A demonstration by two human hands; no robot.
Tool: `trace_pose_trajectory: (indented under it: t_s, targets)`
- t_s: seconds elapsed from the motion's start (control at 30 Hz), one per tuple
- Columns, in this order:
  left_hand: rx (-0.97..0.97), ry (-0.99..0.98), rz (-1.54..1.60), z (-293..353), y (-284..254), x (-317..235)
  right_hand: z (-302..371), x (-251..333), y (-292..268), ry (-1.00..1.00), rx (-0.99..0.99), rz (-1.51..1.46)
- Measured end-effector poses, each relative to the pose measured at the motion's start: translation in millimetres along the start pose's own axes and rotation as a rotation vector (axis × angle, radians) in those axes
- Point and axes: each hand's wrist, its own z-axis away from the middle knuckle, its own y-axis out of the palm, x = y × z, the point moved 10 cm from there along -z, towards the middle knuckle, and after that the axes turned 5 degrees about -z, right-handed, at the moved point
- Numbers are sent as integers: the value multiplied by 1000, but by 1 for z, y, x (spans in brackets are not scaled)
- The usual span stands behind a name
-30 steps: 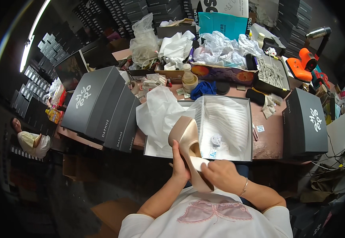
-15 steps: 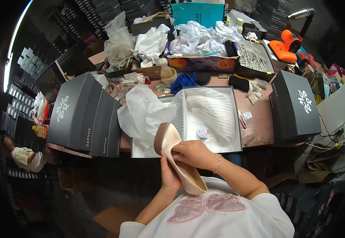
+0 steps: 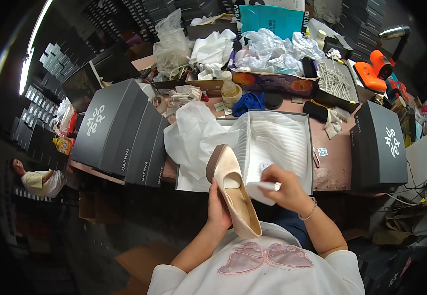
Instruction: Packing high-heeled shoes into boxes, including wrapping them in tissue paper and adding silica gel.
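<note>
My left hand (image 3: 218, 211) is closed around the side of a beige satin shoe (image 3: 227, 165) with a brown sole, holding it tilted in front of my chest. The shoe's inside faces up and to the right. Just right of it, my right hand (image 3: 289, 191) pinches a thin white sheet-like piece (image 3: 261, 193), partly blurred. Beyond the hands lies an open shoe box (image 3: 310, 152), lined with ribbed white wrapping (image 3: 278, 132). White tissue paper (image 3: 194, 128) spills over its left part.
Dark lidded shoe boxes (image 3: 110, 130) stand at left, another (image 3: 379, 145) at right. Behind are a bottle (image 3: 230, 93), a blue cloth (image 3: 249, 104), a carton of crumpled paper (image 3: 272, 83), a box of white sticks (image 3: 335, 81) and an orange tool (image 3: 373, 73). A person (image 3: 44, 182) is far left.
My right hand has come out of the shoe and moved right, now with the white piece in its fingers. The shoe stays in my left hand; the whole view has shifted slightly.
</note>
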Motion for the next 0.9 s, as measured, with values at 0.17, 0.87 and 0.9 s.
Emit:
trace_pose_trajectory:
  t_s: [0.17,0.87,0.9]
  targets:
    - [-30,66,-101,19,24,16,-3,44,60,-648,-18,609]
    - [-24,65,-100,28,-1,42,-37,13,101,-445,7,853]
    - [-14,56,-84,28,1,41,-39,10,101,-443,-5,903]
